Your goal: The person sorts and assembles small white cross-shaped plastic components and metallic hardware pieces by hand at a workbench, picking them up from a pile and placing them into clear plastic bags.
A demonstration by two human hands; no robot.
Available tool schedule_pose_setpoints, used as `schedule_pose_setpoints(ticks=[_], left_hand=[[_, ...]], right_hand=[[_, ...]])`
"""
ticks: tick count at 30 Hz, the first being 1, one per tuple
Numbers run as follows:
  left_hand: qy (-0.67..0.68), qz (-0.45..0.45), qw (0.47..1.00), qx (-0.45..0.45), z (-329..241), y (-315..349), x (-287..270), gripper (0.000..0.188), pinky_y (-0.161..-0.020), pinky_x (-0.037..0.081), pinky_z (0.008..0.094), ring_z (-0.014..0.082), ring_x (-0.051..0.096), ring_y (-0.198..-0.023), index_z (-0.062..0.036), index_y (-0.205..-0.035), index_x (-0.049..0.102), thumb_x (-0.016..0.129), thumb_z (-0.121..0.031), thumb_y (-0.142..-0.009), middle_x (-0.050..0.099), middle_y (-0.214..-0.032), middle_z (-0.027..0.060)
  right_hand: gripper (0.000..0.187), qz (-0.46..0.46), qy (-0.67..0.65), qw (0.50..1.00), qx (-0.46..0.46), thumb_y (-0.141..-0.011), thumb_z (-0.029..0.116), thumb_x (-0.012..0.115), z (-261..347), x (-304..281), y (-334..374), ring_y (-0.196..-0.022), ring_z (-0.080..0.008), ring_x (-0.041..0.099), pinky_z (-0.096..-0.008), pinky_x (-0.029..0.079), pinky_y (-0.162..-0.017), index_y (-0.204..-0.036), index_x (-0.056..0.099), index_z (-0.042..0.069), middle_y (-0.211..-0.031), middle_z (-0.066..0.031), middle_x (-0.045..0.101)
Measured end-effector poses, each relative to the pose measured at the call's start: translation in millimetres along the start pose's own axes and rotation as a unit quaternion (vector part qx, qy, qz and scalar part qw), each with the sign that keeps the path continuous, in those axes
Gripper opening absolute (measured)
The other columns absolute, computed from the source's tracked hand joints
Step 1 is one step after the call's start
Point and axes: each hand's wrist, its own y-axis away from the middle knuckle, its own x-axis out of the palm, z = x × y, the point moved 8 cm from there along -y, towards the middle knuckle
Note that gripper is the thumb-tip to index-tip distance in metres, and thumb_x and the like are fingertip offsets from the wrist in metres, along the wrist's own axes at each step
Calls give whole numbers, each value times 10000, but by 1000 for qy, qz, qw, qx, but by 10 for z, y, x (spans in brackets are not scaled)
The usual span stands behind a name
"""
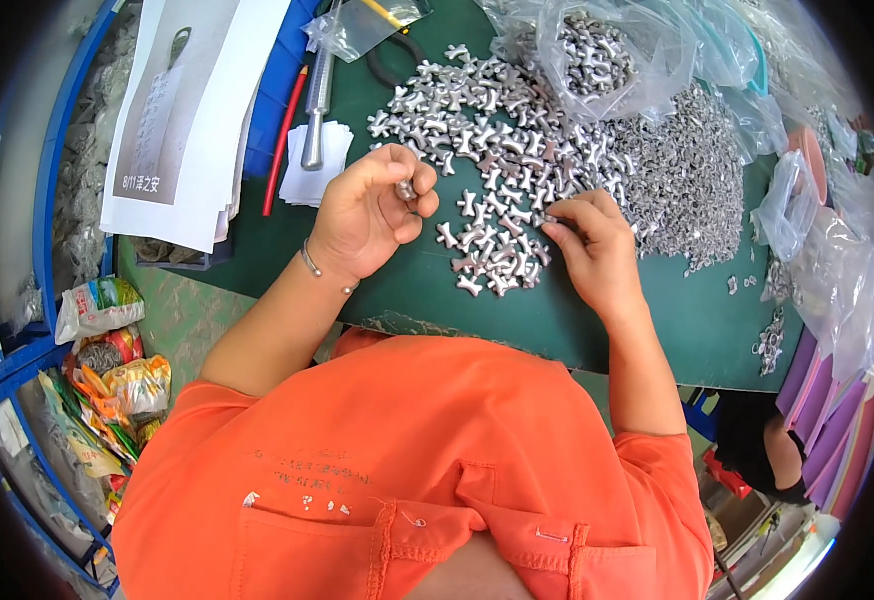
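My left hand [369,208] is raised over the green table [397,300], its fingers curled round a small silver metal piece [405,189]. Most of that piece is covered by the fingers. At the right side of a loose cluster, my right hand [599,250] pinches a bone-shaped metal piece [547,219] between thumb and forefinger. Between the hands lies the cluster of bone-shaped metal pieces [497,250]. A bigger heap of the same pieces [487,110] spreads behind it.
Small shiny metal parts [687,180] form a heap at the right. A clear bag [647,70] holds more bone-shaped pieces. At the left are a metal-handled tool [317,110], a red pencil [285,140] and printed sheets [182,110]. Blue shelving [52,180] stands beyond.
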Motion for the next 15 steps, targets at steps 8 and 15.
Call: schedule_pose_setpoints(ticks=[8, 15], left_hand=[[-568, -18, 795, 213, -201, -127, 163, 124, -558, 405, 231, 95, 505, -636, -12, -872, 625, 664, -78, -775, 518, -681, 10], [-697, 28, 678, 232, -21, -155, 298, 149, -571, 427, 274, 166, 520, -618, -9, -829, 627, 705, -58, -712, 545, -716, 58]], right_hand=[[121, 11, -608, 758, 236, -922, 132, 518, -426, -18, 207, -529, -43, 362, -162, 285, -420, -983, 546, 31, -796, -52, 520], [101, 63, -469, 848, 240, -863, 123, 604, -370, 38, 217, -568, -52, 434, -194, 309, -424, -845, 573, 27, -663, 9, 501]])
